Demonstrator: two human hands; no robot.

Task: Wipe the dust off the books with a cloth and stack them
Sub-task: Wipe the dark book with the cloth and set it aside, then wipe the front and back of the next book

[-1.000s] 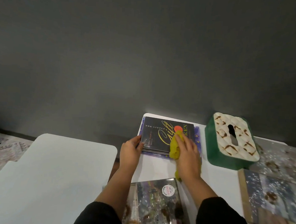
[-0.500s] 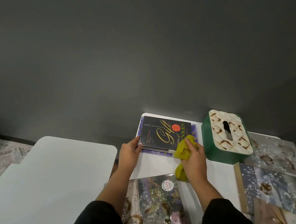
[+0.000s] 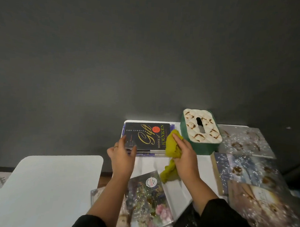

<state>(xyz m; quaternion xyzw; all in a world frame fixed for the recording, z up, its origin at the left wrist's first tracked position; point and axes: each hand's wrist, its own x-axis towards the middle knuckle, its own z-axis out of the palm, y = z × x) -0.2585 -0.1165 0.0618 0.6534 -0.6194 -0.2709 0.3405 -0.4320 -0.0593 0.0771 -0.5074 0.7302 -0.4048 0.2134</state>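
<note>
A black book with gold lettering (image 3: pixel 144 135) lies on top of a purple book (image 3: pixel 144 154) at the far edge of the white table (image 3: pixel 149 163). My left hand (image 3: pixel 123 155) grips the near left corner of the black book. My right hand (image 3: pixel 184 153) holds a yellow-green cloth (image 3: pixel 171 146) against the book's right edge, and the cloth's tail hangs down to the table. A dusty book with a flowered cover (image 3: pixel 147 201) lies near me between my arms. Several more dusty books (image 3: pixel 244 171) lie at the right.
A green tissue box with a quilted cream top (image 3: pixel 200 132) stands just right of the black book, close to my right hand. A second white tabletop (image 3: pixel 44 186) sits at the left across a narrow gap. A dark grey wall rises behind.
My right hand has drawn the cloth across the black cover from its middle to its right edge. My left hand has stayed at the near left corner.
</note>
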